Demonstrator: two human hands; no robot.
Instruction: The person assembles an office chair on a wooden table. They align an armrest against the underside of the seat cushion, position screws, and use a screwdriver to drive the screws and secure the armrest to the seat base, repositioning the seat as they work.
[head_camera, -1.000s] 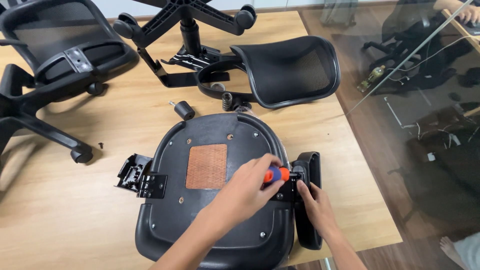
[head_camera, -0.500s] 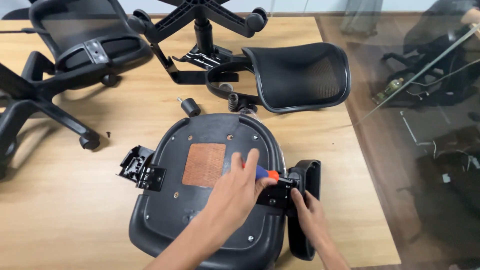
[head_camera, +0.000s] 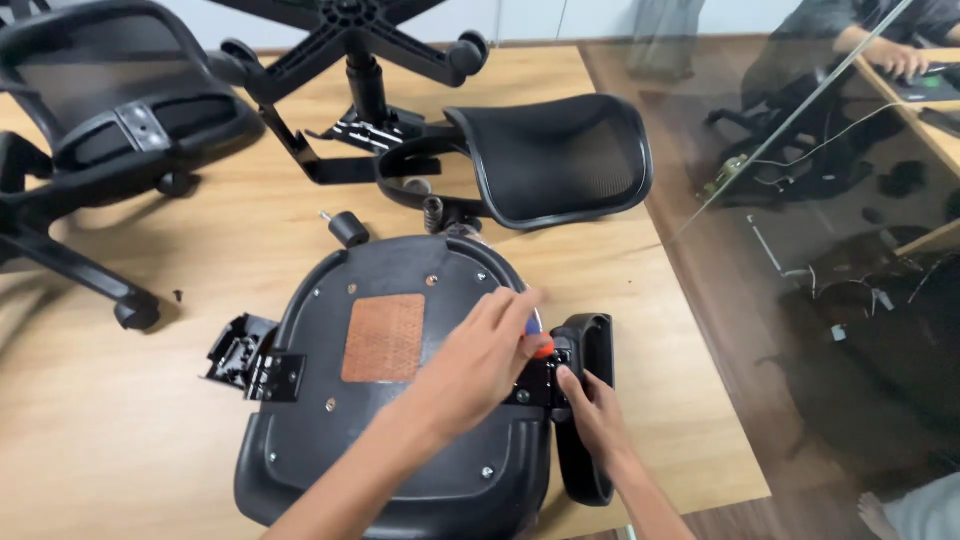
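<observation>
Far left on the wooden table: a black mesh chair back lying tilted. Far centre: an upturned star base with castors. Right of that, a black mesh headrest piece. Near it, a single loose castor. Far right, behind glass, another person's hand at a desk.

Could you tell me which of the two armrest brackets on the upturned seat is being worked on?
The right-side bracket, under both hands; the left one sits untouched.
</observation>
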